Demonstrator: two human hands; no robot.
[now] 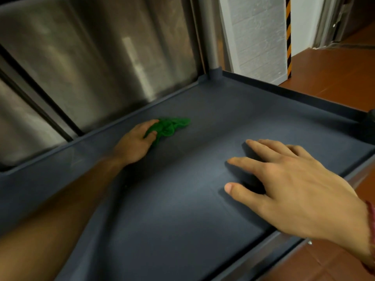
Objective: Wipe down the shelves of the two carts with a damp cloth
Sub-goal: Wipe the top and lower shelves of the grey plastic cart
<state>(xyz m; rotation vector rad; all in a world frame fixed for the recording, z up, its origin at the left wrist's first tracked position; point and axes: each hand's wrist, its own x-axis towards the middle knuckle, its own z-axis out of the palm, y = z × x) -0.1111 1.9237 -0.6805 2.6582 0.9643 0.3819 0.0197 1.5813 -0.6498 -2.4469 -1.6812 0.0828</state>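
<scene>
A dark grey cart shelf [203, 199] with a raised rim fills most of the view. A crumpled green cloth [172, 126] lies on it near the far rim. My left hand [134, 142] reaches across the shelf and grips the cloth's near end, thumb and fingers curled round it. My right hand [294, 185] hovers over the right side of the shelf with its fingers spread and straight, holding nothing; whether it touches the surface I cannot tell.
A stainless steel wall panel [91, 57] stands right behind the shelf. A grey cart post [211, 33] rises at the far corner. Beyond it are a white wall [257, 37], a black-and-yellow striped edge [288, 37] and reddish floor tiles [334, 67].
</scene>
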